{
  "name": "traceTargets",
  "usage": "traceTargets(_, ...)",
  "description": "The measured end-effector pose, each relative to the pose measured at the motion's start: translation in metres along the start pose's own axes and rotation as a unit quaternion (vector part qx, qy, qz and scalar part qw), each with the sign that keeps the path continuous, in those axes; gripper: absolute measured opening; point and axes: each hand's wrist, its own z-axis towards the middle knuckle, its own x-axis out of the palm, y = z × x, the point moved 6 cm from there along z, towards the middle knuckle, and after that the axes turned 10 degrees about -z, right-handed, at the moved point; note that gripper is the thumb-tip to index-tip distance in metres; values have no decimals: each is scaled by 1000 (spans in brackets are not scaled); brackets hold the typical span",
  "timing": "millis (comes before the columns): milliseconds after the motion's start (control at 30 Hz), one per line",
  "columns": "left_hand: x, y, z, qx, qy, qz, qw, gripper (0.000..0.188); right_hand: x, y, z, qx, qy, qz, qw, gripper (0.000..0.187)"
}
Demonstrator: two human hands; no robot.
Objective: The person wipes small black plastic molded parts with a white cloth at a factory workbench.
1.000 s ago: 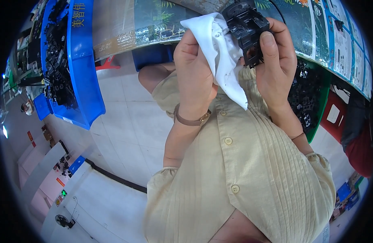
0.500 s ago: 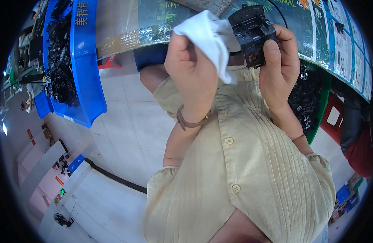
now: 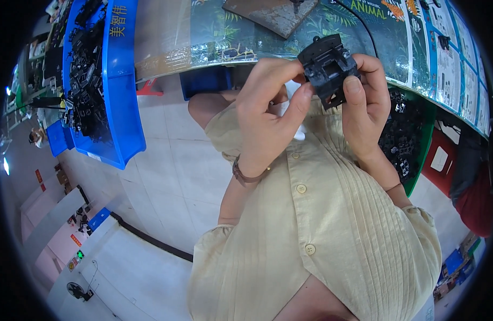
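Note:
A black moulded plastic part point(image 3: 328, 67) with a square opening is held up in front of me. My right hand point(image 3: 364, 107) is closed on its right side, thumb on the near face and fingers behind. From the left, my left hand point(image 3: 262, 112) brings its thumb and forefinger to the part's left edge. A white cloth point(image 3: 299, 132) is tucked in that hand, mostly hidden behind its thumb and fingers.
Ahead is a worktable point(image 3: 214, 27) with a printed covering, a metal plate point(image 3: 273, 16) and a black cable point(image 3: 368, 29). A blue bin point(image 3: 120, 101) of black parts stands left. A green crate point(image 3: 426, 144) of black parts is at right, near a person's dark red clothing point(image 3: 475, 206).
My left hand has lowered the cloth, which was raised beside the part, and now its thumb and forefinger meet the part. The part has moved slightly down, still in my right hand.

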Motion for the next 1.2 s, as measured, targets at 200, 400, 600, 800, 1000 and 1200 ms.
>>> traceTargets(200, -2, 5, -2, 40, 6, 11, 999, 8, 6, -7, -3, 72, 19, 37, 997, 26)
traceTargets(400, -3, 4, -4, 33, -1, -21, 999, 8, 7, -4, -2, 64, 11, 34, 997, 25)
traceTargets(600, -3, 0, -5, 50, -13, 0, 999, 8, 7, -7, -2, 77, 13, 43, 996, 26)
traceTargets(800, 1, -14, -5, 85, -26, 51, 995, 9, 6, -8, -2, 49, 19, 5, 999, 28)
traceTargets(1000, -1, -13, -6, 64, -38, 7, 997, 13, 8, -7, -3, 90, 26, 38, 995, 26)
traceTargets(1200, 7, -20, -2, 103, -28, 144, 984, 13, 9, -10, 0, 142, 19, 80, 986, 23)
